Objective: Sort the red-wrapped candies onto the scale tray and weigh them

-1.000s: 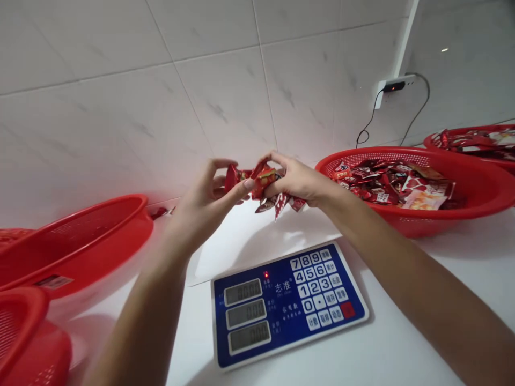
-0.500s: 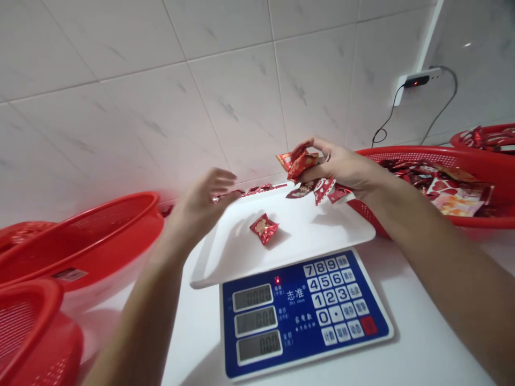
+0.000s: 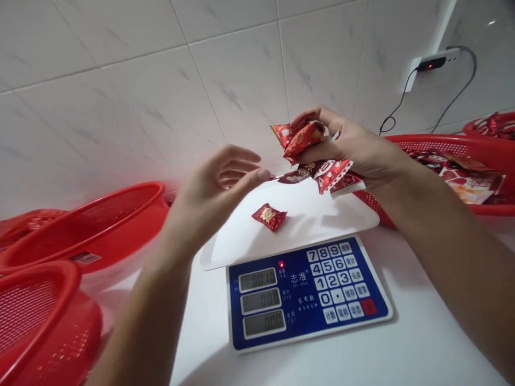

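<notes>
My right hand (image 3: 354, 150) is closed around a bunch of red wrapped candies (image 3: 309, 153), held above the far side of the white scale tray (image 3: 314, 214). My left hand (image 3: 217, 187) hovers over the tray's left part with fingers stretched out and nothing in it, fingertips a short way from the bunch. One red wrapped candy (image 3: 269, 216) lies alone on the tray. The electronic scale (image 3: 308, 292) has a blue panel with three displays and a keypad facing me.
A red basket (image 3: 454, 171) full of wrapped candies stands right of the scale, another red basket (image 3: 491, 126) behind it. Red baskets (image 3: 80, 230) stand and stack on the left. A wall socket with a plug and cable (image 3: 430, 64) is on the tiled wall.
My left hand took one candy from the bunch, dropped it on the tray and came back toward the bunch. The top display reading has changed from zero. The view has shifted slightly.
</notes>
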`<state>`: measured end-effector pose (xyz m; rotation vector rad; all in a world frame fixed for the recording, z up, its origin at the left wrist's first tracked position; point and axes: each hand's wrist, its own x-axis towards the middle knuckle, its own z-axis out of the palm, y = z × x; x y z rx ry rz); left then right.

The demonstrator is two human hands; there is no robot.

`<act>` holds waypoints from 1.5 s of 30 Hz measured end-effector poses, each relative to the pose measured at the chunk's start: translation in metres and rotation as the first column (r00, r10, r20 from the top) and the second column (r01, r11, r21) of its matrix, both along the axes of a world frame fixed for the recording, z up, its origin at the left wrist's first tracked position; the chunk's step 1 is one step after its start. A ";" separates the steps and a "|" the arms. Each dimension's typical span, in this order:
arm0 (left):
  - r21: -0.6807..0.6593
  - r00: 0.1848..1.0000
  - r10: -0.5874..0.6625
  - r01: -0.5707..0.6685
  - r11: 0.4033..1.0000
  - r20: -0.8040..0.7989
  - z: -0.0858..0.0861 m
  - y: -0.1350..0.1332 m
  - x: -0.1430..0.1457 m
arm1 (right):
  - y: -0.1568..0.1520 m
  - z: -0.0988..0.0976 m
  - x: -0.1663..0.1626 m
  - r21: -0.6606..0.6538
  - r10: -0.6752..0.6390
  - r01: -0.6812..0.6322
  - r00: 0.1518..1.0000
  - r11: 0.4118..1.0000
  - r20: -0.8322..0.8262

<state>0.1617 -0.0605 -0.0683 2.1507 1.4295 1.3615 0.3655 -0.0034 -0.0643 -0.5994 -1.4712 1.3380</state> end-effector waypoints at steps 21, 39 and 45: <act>-0.385 0.966 -0.208 0.251 0.888 0.152 -0.019 0.022 -0.004 | 0.022 -0.022 -0.013 -0.098 -0.023 0.025 0.999 0.995 0.023; 0.041 0.929 0.040 -0.027 0.999 -0.368 -0.027 0.032 -0.008 | 0.021 -0.007 0.003 -0.048 -0.243 0.251 0.961 0.967 0.134; -0.066 0.859 -0.119 0.099 0.993 -0.498 -0.018 0.012 0.009 | 0.019 -0.008 0.007 0.001 -0.205 0.206 0.971 0.978 0.121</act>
